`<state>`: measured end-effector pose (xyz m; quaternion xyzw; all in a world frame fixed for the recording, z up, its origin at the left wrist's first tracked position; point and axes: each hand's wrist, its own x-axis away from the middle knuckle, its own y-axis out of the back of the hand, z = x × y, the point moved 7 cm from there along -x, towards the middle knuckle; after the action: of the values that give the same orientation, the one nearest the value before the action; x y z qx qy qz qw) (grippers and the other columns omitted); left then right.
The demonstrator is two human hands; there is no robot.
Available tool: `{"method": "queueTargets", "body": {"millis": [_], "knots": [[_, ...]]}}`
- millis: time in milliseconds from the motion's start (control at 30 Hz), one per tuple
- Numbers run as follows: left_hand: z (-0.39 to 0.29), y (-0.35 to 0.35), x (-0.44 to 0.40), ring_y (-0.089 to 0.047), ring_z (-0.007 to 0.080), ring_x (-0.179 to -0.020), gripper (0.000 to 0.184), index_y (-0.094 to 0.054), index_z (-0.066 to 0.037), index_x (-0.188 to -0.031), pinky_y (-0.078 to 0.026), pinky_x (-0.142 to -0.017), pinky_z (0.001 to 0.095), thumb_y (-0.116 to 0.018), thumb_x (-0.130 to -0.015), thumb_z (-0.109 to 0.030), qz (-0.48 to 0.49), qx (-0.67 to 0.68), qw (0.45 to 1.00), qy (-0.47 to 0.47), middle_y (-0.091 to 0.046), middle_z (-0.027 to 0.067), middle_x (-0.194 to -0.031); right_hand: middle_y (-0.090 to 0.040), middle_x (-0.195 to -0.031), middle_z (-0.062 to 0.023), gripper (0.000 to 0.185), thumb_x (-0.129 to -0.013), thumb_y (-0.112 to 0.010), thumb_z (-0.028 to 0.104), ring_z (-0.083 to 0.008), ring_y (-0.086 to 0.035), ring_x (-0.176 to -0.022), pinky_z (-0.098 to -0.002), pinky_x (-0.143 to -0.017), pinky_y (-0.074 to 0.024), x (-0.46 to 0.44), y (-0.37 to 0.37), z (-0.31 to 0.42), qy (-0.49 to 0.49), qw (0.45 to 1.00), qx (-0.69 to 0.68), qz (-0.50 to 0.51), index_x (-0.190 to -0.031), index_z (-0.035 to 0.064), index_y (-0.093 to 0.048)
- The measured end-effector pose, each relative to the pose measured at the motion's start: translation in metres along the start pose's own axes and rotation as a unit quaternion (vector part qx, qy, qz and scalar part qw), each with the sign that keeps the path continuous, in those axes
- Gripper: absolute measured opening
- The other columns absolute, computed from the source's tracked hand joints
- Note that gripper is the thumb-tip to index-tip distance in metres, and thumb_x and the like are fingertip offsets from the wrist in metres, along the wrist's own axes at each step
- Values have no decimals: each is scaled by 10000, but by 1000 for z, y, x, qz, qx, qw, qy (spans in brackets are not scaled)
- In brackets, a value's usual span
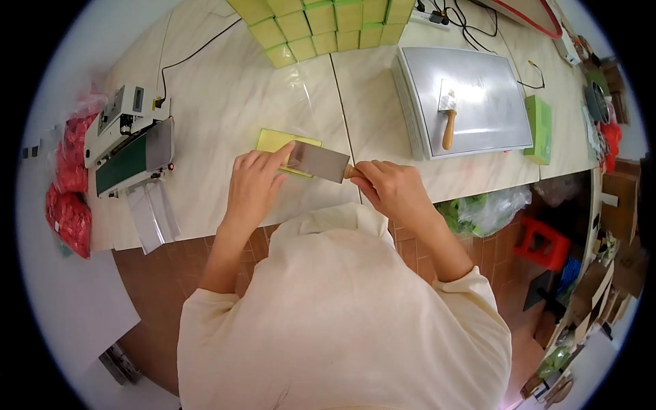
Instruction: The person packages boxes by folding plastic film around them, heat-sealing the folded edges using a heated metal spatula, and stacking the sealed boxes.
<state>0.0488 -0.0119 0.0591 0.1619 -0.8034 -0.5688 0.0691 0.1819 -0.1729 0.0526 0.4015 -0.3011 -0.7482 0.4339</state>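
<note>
My right hand (391, 183) is closed around the short wooden handle of a wide, flat metal-bladed scraper (318, 161). Its rectangular blade overlaps the right part of a flat yellow-green box (272, 140) on the table. My left hand (256, 178) lies over the box's lower left corner, fingers bent, with the index fingertip at the blade's left end. The thumb rests lower, near the box's front edge. The blade and left hand cover much of the box.
Stacked yellow-green boxes (321, 27) stand at the back. A silver-topped machine (478, 89) at right bears a second wooden-handled scraper (448, 123), beside a green box (538, 130). A sealing machine (130, 143) with a cable stands left, near red bags (72, 171). A red stool (543, 244) is below.
</note>
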Motion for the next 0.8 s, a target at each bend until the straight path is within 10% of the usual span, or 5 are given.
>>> {"method": "queueTargets", "body": {"millis": [433,800], "knots": [[16,11,16,-566,222,-819,390,-678,-119,-1167,-403,-896,389,-713,-785,-48,-39,109,989,-94,-641,3,-796,-577,-659,-45,158,-880,-684,182,-245,-582,-578,-363,-489,-440,-2,0,5,-37,999,-9,13,-840,79,-571],[11,3,2,-469,276,-1090,262,-684,-129,-951,-357,-996,459,-792,-716,-173,-49,52,989,-130,-542,29,-1026,-580,-656,-51,160,-884,-679,190,-249,-578,-573,-365,-485,-432,-10,-6,11,-15,999,-23,26,-834,71,-583]]}}
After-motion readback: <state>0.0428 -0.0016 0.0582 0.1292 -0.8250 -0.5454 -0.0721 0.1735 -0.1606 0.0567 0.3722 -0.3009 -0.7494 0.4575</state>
